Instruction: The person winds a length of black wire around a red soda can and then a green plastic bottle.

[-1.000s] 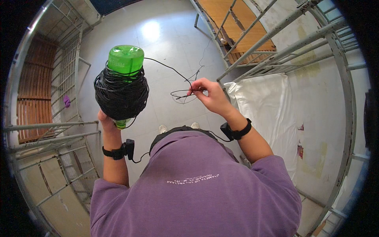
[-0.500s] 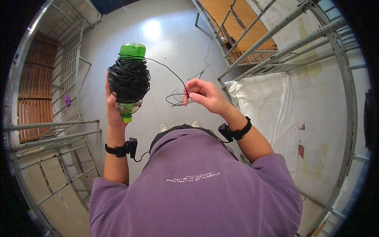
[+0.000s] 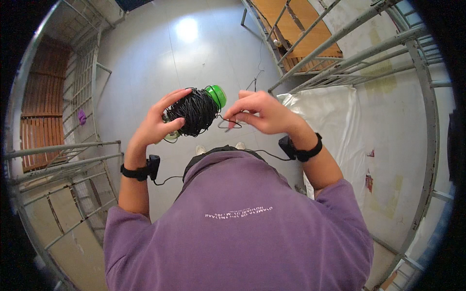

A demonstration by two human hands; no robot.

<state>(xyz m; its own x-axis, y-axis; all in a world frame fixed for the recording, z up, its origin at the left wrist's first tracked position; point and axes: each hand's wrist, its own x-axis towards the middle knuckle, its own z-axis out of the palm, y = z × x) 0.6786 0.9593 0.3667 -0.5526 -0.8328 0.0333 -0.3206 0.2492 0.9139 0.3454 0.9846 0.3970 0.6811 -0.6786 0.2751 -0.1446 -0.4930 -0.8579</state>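
Observation:
My left hand (image 3: 158, 122) is wrapped round a green plastic bottle (image 3: 217, 95) whose middle is buried under a thick winding of black wire (image 3: 195, 112). The bottle lies tilted, its green base toward the right and its neck end partly hidden by my palm. A strand of the wire runs from the winding to my right hand (image 3: 262, 112), which pinches it between thumb and fingers just right of the bottle. A small loose loop hangs below those fingertips. Beyond my right hand, more thin wire trails away over the floor.
Metal bunk frames stand at left (image 3: 73, 150) and right (image 3: 340, 68). A wooden bed board (image 3: 291, 29) lies at the upper right. White sheeting (image 3: 325, 116) hangs or lies beside my right arm. Pale tiled floor (image 3: 194, 53) stretches ahead. Each wrist wears a black strap with a cable.
The bottle has turned from upright to lying toward the right, coming lower and closer to my right hand. The wire span between the hands is shorter. My right hand has shifted slightly right.

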